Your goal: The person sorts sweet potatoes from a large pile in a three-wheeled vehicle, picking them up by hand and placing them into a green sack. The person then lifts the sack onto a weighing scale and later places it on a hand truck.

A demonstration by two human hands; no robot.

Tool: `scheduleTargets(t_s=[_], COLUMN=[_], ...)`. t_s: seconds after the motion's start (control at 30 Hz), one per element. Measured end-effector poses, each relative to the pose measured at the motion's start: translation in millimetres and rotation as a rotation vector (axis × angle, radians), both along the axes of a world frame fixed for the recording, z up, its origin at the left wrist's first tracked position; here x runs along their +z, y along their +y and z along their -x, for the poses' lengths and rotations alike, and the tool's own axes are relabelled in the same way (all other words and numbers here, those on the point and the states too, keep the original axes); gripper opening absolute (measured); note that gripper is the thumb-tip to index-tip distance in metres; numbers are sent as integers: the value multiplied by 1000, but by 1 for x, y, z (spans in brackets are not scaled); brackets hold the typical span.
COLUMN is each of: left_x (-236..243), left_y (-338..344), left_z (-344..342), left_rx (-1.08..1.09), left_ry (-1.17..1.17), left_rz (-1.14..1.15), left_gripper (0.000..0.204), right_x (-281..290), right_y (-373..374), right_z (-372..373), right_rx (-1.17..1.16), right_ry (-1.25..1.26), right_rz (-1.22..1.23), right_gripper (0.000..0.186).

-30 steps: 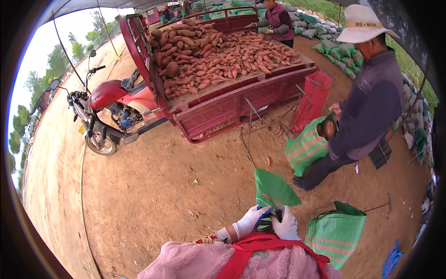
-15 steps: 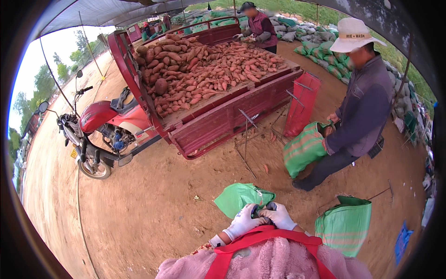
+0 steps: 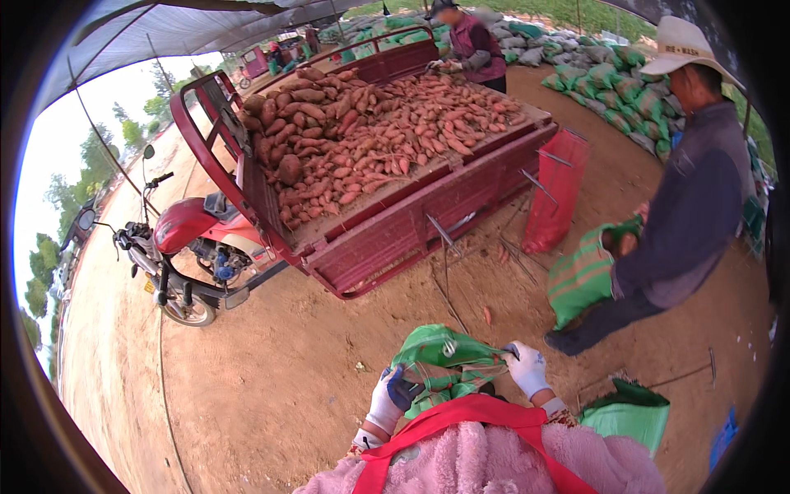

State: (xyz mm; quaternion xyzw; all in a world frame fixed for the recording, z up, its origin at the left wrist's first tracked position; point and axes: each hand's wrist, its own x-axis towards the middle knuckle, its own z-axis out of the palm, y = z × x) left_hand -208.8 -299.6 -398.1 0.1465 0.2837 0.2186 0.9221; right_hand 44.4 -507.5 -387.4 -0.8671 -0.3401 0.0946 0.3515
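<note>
Both my hands, in white gloves, hold the rim of a green woven sack (image 3: 434,350) with tan stripes and stretch it sideways in front of me. My left hand (image 3: 390,402), its palm side dark blue, grips the near left edge. At the sack's right corner my right hand (image 3: 527,367) pinches the cloth. The sack looks limp, and its inside is mostly hidden. Beyond it, reddish sweet potatoes (image 3: 362,136) lie heaped on the bed of a red three-wheeled motor cart (image 3: 428,226).
On the right a person in a pale hat holds a striped green sack (image 3: 581,280). Another green sack (image 3: 632,418) lies at my right, near metal rods. A red box-like stand (image 3: 556,193) leans by the cart. Filled sacks (image 3: 613,90) are piled behind; another person stands across the cart.
My hands have moved apart, spreading the sack's edge that they held bunched together. The view has shifted left, and the person at right appears nearer the picture's edge.
</note>
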Motion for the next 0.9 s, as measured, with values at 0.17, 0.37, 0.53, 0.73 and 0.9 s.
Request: scheduleTargets(t_s=[0.17, 0.37, 0.53, 0.73, 0.9], left_x=[-8, 10, 7, -47, -89], left_y=[10, -2, 40, 138, 173], left_z=[-59, -121, -108, -75, -69], left_rx=[-232, -264, -623, -551, -64], left_ry=[-22, 210, 694, 1272, 406], left_rz=[-348, -407, -1154, -1345, -218], left_gripper=[30, 47, 61, 31, 17], right_x=[-70, -105, -63, 10, 6], right_y=[5, 34, 68, 97, 120], right_z=[-78, -142, -168, -175, -172], right_rx=[-283, -281, -106, 371, 474], right_ry=[865, 1785, 591, 138, 108], right_rz=[-380, -824, -431, 400, 728], right_gripper=[22, 31, 14, 64, 78])
